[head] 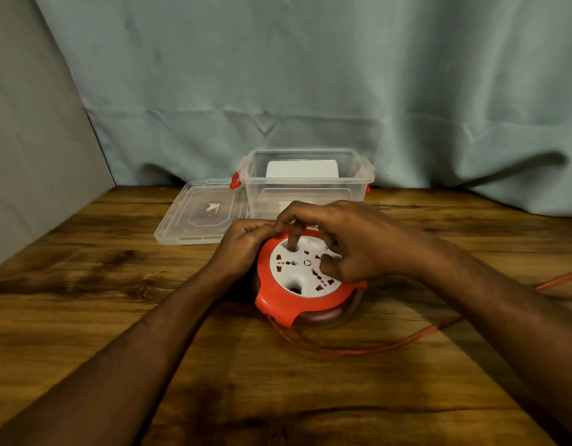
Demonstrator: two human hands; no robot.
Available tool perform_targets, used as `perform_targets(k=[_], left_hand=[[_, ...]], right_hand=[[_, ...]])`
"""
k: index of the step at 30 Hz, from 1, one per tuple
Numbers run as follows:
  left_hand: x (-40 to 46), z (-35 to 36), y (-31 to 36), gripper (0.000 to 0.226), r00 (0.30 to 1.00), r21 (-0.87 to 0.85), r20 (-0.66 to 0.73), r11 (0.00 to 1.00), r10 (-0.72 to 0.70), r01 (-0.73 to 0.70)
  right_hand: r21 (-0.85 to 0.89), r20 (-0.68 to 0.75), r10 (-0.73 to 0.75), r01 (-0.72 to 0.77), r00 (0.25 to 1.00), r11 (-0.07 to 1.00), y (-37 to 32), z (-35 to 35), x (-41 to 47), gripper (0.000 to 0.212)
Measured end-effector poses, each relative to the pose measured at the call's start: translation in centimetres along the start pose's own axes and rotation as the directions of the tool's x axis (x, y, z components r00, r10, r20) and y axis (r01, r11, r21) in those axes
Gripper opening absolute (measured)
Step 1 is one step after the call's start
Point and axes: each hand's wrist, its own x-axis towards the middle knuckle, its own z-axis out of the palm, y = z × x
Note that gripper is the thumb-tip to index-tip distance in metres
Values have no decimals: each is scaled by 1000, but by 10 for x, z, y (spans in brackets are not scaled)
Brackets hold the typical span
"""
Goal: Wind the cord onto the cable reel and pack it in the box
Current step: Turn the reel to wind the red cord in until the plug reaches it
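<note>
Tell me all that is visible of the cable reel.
The cable reel is round, with an orange plastic-looking housing and a white socket face. It lies flat on the wooden table, face up. The left hand grips its rim; a right hand finger sits in a face hole. Orange cord trails off rightward.

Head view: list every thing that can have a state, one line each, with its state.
Cable reel: flat on the table, socket face up.
Cord: partly unwound, trailing right.
Box: open.
Lid: off, flat beside the box.
Left hand: grips the reel's rim.
Right hand: one finger in a recess of the white face.
</note>
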Motion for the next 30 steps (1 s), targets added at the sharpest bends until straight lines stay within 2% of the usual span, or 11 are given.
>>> perform_targets(k=[5, 12, 17, 24, 30], left_hand=[[-1, 0, -1, 34, 1000, -18, -2, 1000, -6, 6], [0, 1, -1, 33, 1000, -32, 7, 999, 15, -14], [0, 1, -1, 33, 1000, -41, 21, 999, 14, -13], [1, -1, -5, 27, 1000, -30, 1, 999, -18, 18], [0, 0, -4, 30, 1000, -10, -16, 1000, -5, 5]], right_hand=[[77, 124, 32, -42, 992, 996, 7, 1, 0, 100], [126, 146, 53, -72, 988, 989, 9, -3, 1, 129], [157, 147, 61, -84, 987, 984, 11, -5, -1, 135], [85, 86, 80, -88, 993, 992, 5, -4, -4, 117], [-55, 56, 73, -70, 996, 996, -1, -4, -3, 73]])
